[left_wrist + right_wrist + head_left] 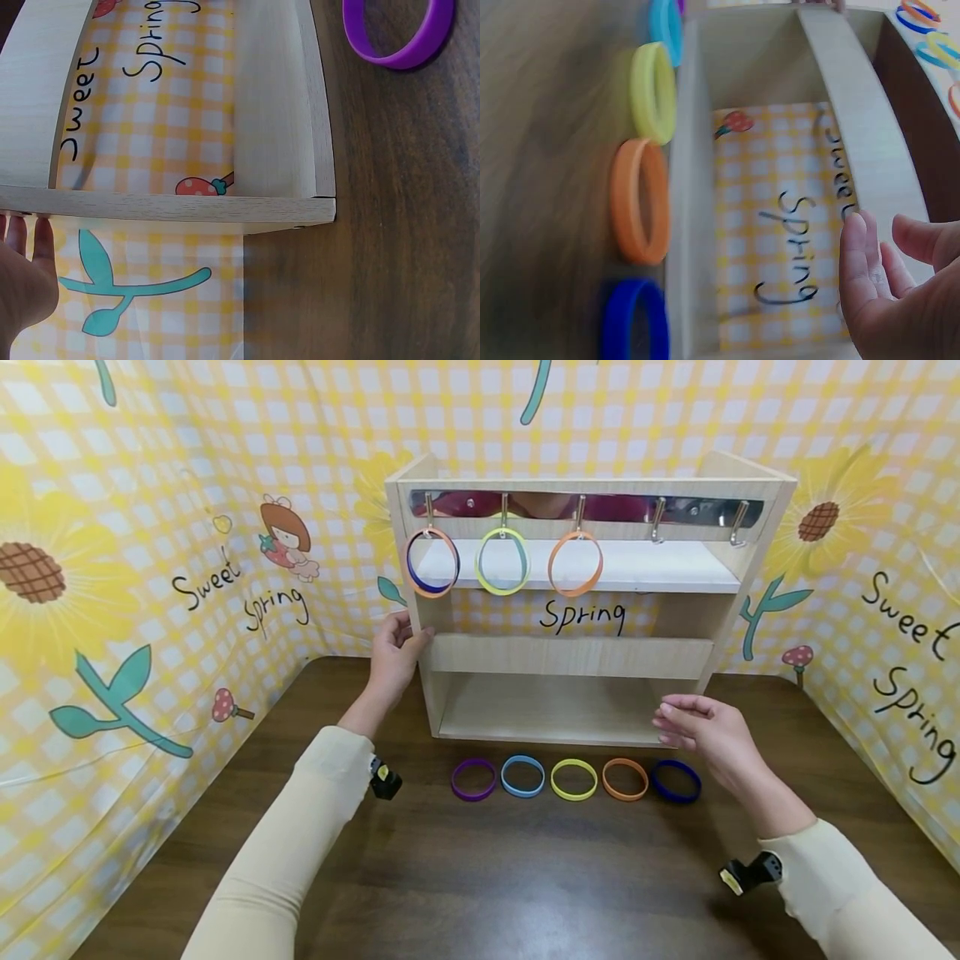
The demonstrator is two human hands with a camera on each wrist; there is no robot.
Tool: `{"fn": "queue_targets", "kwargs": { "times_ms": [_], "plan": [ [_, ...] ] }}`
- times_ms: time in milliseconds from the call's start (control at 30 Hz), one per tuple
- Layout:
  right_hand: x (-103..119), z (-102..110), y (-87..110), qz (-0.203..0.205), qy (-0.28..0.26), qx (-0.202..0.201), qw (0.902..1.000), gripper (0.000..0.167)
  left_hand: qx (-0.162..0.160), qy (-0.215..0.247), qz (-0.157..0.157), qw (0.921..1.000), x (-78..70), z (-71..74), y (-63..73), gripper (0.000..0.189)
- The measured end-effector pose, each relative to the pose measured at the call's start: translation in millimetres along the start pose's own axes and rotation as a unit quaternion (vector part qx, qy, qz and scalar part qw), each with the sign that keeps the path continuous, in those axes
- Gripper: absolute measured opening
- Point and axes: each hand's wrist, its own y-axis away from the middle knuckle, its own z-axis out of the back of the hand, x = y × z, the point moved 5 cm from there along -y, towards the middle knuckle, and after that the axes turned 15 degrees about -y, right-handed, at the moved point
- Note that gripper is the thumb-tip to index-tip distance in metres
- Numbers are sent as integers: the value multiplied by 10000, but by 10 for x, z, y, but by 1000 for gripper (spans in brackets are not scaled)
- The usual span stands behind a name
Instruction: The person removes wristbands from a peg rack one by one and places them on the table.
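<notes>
My left hand (393, 652) grips the left side panel of a small wooden rack (570, 657), thumb at the front edge. Held just before the rack's lower right side, my right hand (708, 732) has loosely bent fingers and nothing in them. Along the rack's front lies a row of silicone wristbands: purple (473, 780), light blue (522, 777), yellow (573, 780), orange (625, 779) and dark blue (676, 782). From the hooks hang an orange band (411, 578) with a dark blue one, a yellow band (480, 568) with a light blue one, and a single orange band (551, 572).
A metal strip (622, 508) with several hooks runs across the rack's top front. The rack stands on a dark wooden table (517, 893). Yellow checked cloth (337, 443) with flower prints surrounds the table at the back and both sides.
</notes>
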Motion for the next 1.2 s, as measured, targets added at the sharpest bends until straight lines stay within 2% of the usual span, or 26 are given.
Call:
{"fn": "queue_targets", "kwargs": {
  "times_ms": [200, 367, 467, 733, 867, 1000, 1133, 1200],
  "plan": [
    [108, -223, -58, 360, -360, 63, 9987, 21, 32, 32, -21, 10000, 13, 3, -10, 40],
    [209, -412, -104, 607, -625, 142, 9961, 40, -23, 51, 28, 10000, 32, 7, -16, 40],
    [260, -528, -122, 725, -913, 226, 9929, 46, -36, 52, 14, 10000, 27, 8, -13, 41],
    [398, -841, -193, 1087, -1238, 357, 9857, 40, -72, -46, -8, 10000, 27, 2, -17, 36],
    [462, -972, -242, 1235, -1319, 373, 9828, 34, -74, -9, 17, 10000, 156, -9, -77, 41],
    [518, -1078, -287, 1385, -1376, 406, 9799, 30, -108, -3, 66, 9999, 272, -18, -132, 37],
    [570, -1177, -340, 1457, -1540, 405, 9764, 30, -91, 46, 38, 9999, 253, -14, -120, 34],
    [594, -1222, -368, 1484, -1567, 324, 9759, 30, -65, 71, 30, 9999, 182, -7, -84, 34]
  ]
}}
